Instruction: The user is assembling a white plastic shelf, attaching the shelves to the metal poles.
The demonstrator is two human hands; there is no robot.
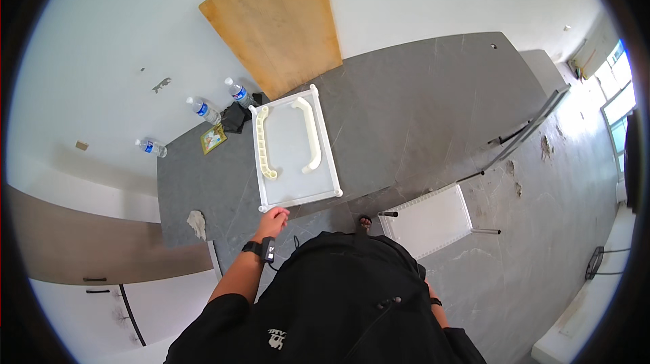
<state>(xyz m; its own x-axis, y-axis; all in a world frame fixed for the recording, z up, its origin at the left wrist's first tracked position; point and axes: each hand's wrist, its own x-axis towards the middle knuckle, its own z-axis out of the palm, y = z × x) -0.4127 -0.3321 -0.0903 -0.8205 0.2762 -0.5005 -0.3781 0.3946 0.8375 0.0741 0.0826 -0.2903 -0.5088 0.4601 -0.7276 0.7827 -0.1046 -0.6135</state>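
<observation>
Head cam: left hand (275,217) looks curled beside the white panel (290,161) near the table's (406,114) front edge, can't tell if it's pinching; right hand's hidden. I'd worry a bump could slide the cream bars (313,137) off.

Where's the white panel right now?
In the head view, the white panel lies left of centre on the grey table, below the wooden board, with two curved pieces on it and the left hand at its near left corner.
</observation>
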